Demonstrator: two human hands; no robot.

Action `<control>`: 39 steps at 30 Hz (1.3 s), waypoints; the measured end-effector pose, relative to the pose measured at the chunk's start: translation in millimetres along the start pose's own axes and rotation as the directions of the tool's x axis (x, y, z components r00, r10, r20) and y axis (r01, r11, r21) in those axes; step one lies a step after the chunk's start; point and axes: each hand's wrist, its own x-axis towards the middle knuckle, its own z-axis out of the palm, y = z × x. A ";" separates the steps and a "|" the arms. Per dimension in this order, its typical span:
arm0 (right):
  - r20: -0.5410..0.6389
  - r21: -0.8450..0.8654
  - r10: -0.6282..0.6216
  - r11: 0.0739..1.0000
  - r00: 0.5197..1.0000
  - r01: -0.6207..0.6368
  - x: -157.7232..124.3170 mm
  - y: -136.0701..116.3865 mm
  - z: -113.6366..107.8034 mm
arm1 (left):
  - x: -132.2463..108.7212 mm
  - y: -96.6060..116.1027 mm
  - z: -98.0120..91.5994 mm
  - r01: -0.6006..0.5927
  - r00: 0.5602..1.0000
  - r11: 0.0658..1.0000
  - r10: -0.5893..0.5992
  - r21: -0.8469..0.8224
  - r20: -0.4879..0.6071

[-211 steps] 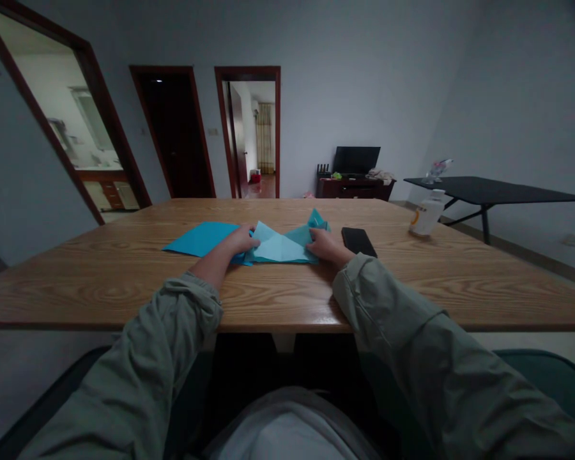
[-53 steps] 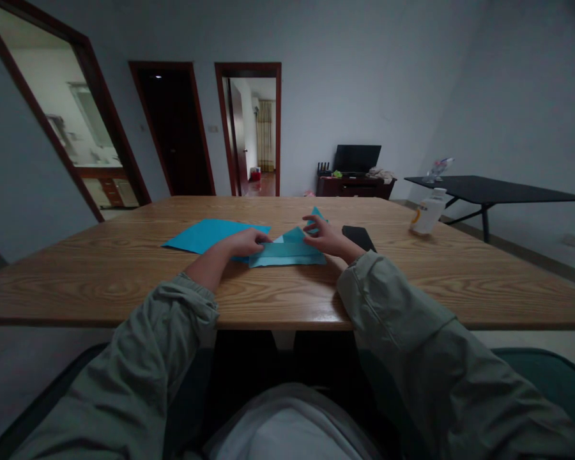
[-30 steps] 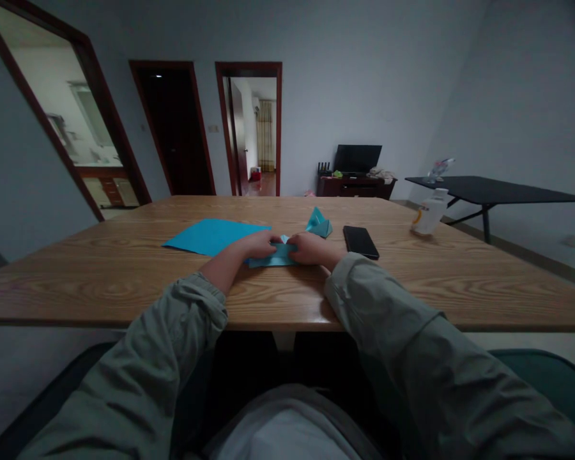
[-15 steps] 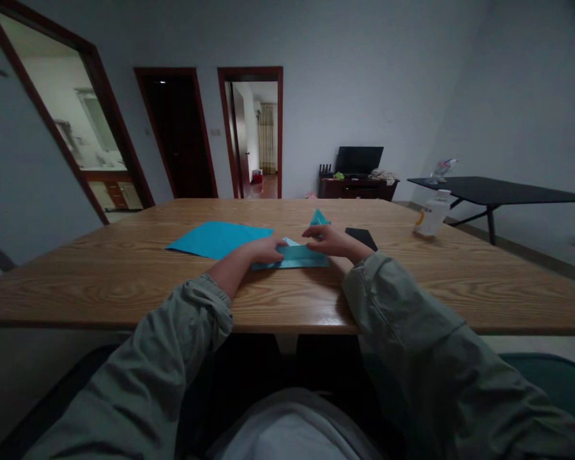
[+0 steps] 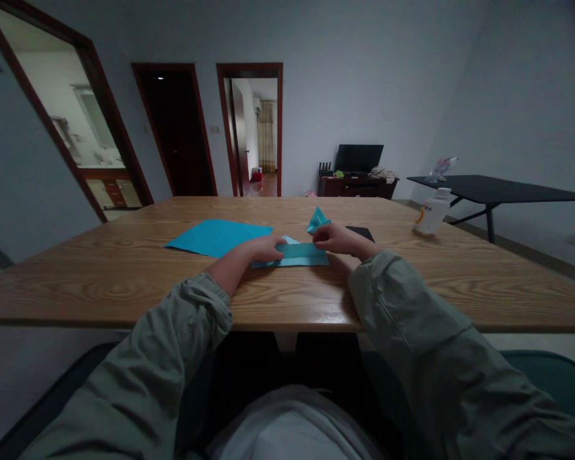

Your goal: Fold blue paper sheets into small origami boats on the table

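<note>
A folded light-blue paper strip (image 5: 301, 254) lies flat on the wooden table (image 5: 124, 287), with a white flap showing at its top left. My left hand (image 5: 263, 250) rests on the strip's left end, its fingers over the paper. My right hand (image 5: 338, 239) hovers at the strip's upper right edge, fingers curled, and sits just below a small peaked teal paper fold (image 5: 317, 220). A flat bright-blue paper sheet (image 5: 213, 237) lies to the left, its lower edge partly under my left hand.
A black phone (image 5: 361, 231) lies behind my right hand, partly hidden. A white bottle (image 5: 430, 214) stands near the table's far right. Beyond the table are a dark side table, a low cabinet with a monitor, and doorways. My olive sleeves cover both forearms.
My right hand has moved right and away from my left hand, uncovering more of the strip. The phone is now more hidden behind that hand. My left hand stays on the strip.
</note>
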 end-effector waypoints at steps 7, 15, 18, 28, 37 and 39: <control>0.036 0.062 0.039 0.997 0.999 -0.041 1.8 2.3 1.7 | -0.5 -0.9 0.4 0.021 1.000 0.999 -0.021 -0.025 0.001; -0.020 0.013 0.045 0.999 0.999 -0.044 4.0 12.9 -1.8 | -0.1 -1.8 0.7 -0.001 1.000 1.000 0.001 -0.003 0.009; -0.080 -0.063 0.045 0.997 0.996 -0.051 4.1 16.2 -3.9 | -1.6 0.4 -0.1 0.010 1.000 1.000 -0.010 -0.002 0.004; 0.041 -0.058 0.062 0.997 0.997 -0.060 1.5 5.3 -0.4 | -2.3 2.1 -0.6 0.024 1.000 1.000 -0.024 -0.010 -0.010; 0.064 -0.015 0.060 0.998 0.996 -0.060 7.6 17.8 10.9 | -6.2 -15.2 -2.9 -0.012 0.998 0.939 -0.008 -0.343 -0.058; 0.058 -0.016 0.068 0.998 0.996 -0.067 7.0 20.1 13.5 | -8.6 -24.4 -2.9 -0.016 0.998 0.884 -0.016 -0.467 -0.064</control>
